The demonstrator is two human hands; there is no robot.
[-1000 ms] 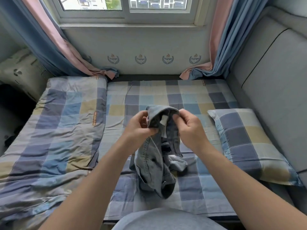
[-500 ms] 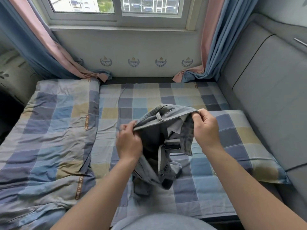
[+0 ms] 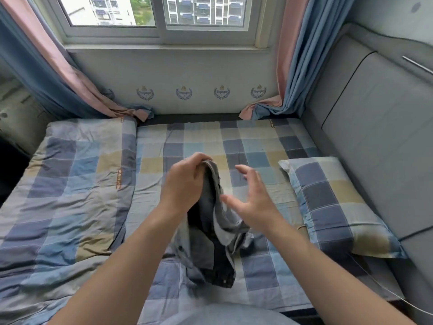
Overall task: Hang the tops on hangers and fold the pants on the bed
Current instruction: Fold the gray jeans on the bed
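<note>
The denim pants (image 3: 208,233) hang bunched at the centre of the view. The upper edge is gathered in the left hand (image 3: 185,184), and the lower end rests crumpled on the bed (image 3: 257,146) toward 6 o'clock.

**Handling (judgement):**
- The cloth is soft but thick, and moderately heavy for a garment.
- It is not fragile and not slippery.
- It drapes and twists under its own weight, so it will not lie flat unaided.

**Grip points:** take hold at the waistband, one hand at each side seam, then shake out and lay flat.

**Hands:**
- The left hand's fingers are curled round the top edge of the pants.
- The right hand (image 3: 254,200), at 3 o'clock of the pants, is released with its fingers spread and grasps nothing. Blur prevents telling whether its thumb touches the cloth.

**Surroundings:**
- A checked pillow (image 3: 332,202) lies farther out at 3 o'clock.
- A folded quilt (image 3: 70,184) lies at 9 o'clock.
- A window (image 3: 159,19) is at 12 o'clock.
</note>
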